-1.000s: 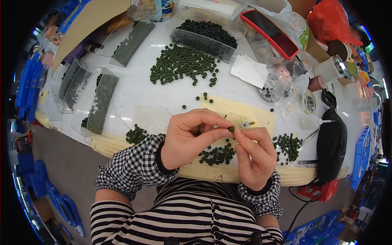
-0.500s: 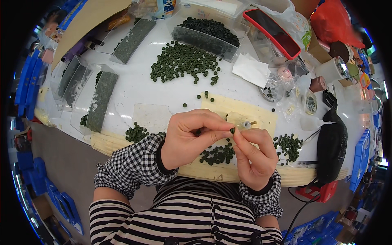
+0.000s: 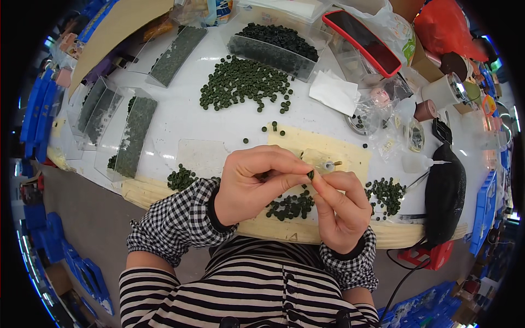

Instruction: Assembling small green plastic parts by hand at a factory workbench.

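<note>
A small dark green round piece (image 3: 310, 175) is pinched between the fingertips of both hands. My left hand (image 3: 256, 183) holds it with thumb and forefinger; the other fingers curl into the palm. From the right, my right hand (image 3: 343, 210) presses its fingertips against the same piece. Just beyond the fingers, a small nozzle-like fitting (image 3: 330, 165) lies on a cream sheet (image 3: 353, 150). Below the hands is a pile of similar green pieces (image 3: 292, 206), partly hidden by them. Another small pile (image 3: 386, 195) lies right of my right hand, and one more (image 3: 181, 178) by my left sleeve.
A wide heap of green pieces (image 3: 243, 85) spreads at the back centre, before a clear bin of dark pieces (image 3: 273, 54). Clear trays (image 3: 136, 136) stand at left. Toward the right are a red-cased phone (image 3: 363, 44), a folded white tissue (image 3: 334, 93), a squeeze bottle (image 3: 418, 163) and a black bundle (image 3: 445, 197).
Both hands stay nearly in place, still pinching the green piece. The background shifts very slightly with the head.
</note>
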Available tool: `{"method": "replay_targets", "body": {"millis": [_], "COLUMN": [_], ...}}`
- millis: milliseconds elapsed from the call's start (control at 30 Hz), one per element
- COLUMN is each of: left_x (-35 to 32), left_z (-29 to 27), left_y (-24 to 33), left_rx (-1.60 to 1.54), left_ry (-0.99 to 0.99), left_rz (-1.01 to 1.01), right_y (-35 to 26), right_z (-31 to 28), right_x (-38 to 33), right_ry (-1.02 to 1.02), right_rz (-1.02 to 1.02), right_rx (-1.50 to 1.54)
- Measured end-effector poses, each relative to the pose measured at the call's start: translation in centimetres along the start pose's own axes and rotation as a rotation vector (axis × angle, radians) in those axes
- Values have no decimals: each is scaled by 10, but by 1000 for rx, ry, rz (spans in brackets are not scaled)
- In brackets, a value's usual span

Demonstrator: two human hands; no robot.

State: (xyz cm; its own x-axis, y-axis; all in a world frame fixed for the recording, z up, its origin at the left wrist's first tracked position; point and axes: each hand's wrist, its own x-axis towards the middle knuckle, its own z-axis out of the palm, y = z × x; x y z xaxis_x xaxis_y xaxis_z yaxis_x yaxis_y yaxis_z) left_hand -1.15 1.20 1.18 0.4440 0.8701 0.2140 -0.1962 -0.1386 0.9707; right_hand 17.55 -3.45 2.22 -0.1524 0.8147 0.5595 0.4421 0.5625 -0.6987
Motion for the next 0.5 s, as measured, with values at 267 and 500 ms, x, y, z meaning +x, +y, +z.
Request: {"method": "replay_targets", "body": {"millis": [267,500], "left_x": [-1,0], "left_z": [0,1], "left_y": [3,5], "left_rx": [14,18], "left_ry": [6,4], "left_rz": [-33,-38], "right_y": [0,2], "right_z": [1,1], "right_x": [0,0], "right_ry": [9,30], "right_rz": [-8,-17], "right_rx": [-23,-34]}}
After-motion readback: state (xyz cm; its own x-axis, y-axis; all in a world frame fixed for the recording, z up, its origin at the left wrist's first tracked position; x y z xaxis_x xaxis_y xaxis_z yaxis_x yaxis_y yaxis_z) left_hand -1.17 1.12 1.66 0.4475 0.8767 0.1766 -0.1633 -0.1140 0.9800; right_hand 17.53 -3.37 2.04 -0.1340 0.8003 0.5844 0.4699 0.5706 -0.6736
